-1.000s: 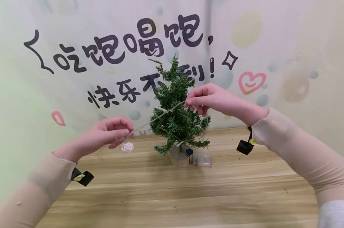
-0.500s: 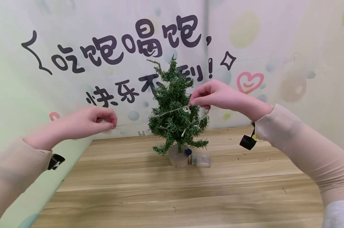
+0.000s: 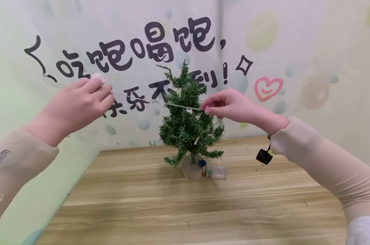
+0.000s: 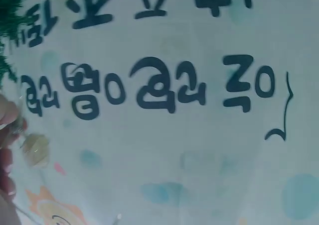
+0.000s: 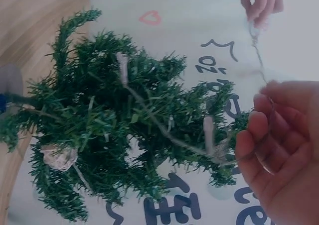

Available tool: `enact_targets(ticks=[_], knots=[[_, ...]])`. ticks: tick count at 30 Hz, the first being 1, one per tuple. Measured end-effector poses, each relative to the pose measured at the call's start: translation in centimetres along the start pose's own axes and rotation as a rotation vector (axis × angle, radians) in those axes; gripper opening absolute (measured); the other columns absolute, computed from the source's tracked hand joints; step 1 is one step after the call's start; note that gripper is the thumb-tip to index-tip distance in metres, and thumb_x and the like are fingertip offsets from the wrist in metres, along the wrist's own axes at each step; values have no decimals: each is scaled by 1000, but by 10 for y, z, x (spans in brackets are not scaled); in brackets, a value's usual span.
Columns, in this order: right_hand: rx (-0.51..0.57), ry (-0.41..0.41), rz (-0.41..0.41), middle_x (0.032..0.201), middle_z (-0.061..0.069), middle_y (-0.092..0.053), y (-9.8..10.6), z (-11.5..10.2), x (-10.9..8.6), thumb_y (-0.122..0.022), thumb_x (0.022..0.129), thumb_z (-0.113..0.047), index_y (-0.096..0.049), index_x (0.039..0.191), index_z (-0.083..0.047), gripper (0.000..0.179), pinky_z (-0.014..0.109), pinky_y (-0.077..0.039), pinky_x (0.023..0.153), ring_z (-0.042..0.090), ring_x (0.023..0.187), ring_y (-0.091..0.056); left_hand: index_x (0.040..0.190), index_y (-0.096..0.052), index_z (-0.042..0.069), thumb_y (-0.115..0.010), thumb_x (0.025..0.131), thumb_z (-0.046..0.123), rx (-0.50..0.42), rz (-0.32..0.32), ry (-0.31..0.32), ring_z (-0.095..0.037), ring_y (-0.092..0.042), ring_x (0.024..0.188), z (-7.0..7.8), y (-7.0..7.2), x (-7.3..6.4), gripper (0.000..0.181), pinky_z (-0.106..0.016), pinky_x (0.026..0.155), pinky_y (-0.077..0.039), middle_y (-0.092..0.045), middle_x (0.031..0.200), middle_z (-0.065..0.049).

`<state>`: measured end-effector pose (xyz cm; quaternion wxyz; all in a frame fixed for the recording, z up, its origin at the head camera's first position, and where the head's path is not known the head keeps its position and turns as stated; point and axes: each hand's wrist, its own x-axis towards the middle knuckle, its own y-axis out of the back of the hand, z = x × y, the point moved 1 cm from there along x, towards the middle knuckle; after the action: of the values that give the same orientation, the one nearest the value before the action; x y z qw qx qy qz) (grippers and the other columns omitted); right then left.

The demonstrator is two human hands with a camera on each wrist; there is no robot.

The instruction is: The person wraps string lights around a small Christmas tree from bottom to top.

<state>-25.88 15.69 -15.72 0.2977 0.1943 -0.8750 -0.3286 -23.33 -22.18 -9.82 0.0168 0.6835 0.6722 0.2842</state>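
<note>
A small green artificial Christmas tree (image 3: pixel 185 132) stands upright on a round wooden base (image 3: pixel 192 170). Pinched in my right hand (image 3: pixel 232 104), beside the tree's right side, is the thin wire of a string light (image 3: pixel 152 101). That wire runs leftward across the tree's front to my left hand (image 3: pixel 77 105), raised in front of the wall with its back to the head camera. The left fingertips grip the wire, mostly hidden there. By them shows a white woven ball (image 3: pixel 97 78). Small bulbs (image 5: pixel 208 135) and another woven ball (image 5: pixel 60 157) lie among the branches in the right wrist view.
A clear plastic box (image 3: pixel 216 172) sits right of the base, next to a small dark blue piece (image 3: pixel 202 163). Behind the wooden table (image 3: pixel 172 211) hangs a printed wall cloth (image 3: pixel 310 51) with black characters. Tiny dark scraps are scattered on the tabletop.
My left hand has swung left, then upward, turning its back to the head camera. The string light now slopes up to the left. My right hand stays near the tree, shifted only slightly.
</note>
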Motion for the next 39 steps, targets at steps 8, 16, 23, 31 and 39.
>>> enact_targets(ticks=[8,16,23,31,39], knots=[[-14,86,112,85,8,-66,-5,9,-4,-59,94,0,-68,109,-2,17,27,-50,62,21,66,-58,130,-56,-5,-40,97,7,95,108,288,-38,-50,97,-3,-30,1,39,-48,73,-40,-56,133,-17],[-117,47,111,107,8,-66,-6,15,-5,-61,94,-8,-71,113,-5,22,31,-50,79,16,88,-62,153,-11,0,-45,97,32,-22,-220,579,-35,-26,106,-5,-48,26,73,-49,82,-21,-6,162,-9],[-167,-7,109,120,8,-62,-2,22,-10,-63,95,-14,-68,120,-3,28,35,-50,80,21,92,-62,153,6,4,-45,98,39,-47,-361,683,-35,-19,112,-18,-59,35,82,-52,86,-18,11,161,-6],[-193,-62,116,127,10,-57,1,26,-14,-63,95,-19,-68,121,-3,31,39,-49,84,23,97,-59,155,-7,5,-40,99,34,-4,-157,618,-36,-25,107,-31,-53,51,72,-50,82,-23,-5,161,-6],[-203,-135,98,131,8,-53,1,31,-19,-64,93,-24,-64,127,-4,39,39,-48,82,21,94,-59,155,-3,6,-44,97,33,17,-230,561,-35,-24,109,-38,-50,80,76,-49,84,-22,0,162,-7]])
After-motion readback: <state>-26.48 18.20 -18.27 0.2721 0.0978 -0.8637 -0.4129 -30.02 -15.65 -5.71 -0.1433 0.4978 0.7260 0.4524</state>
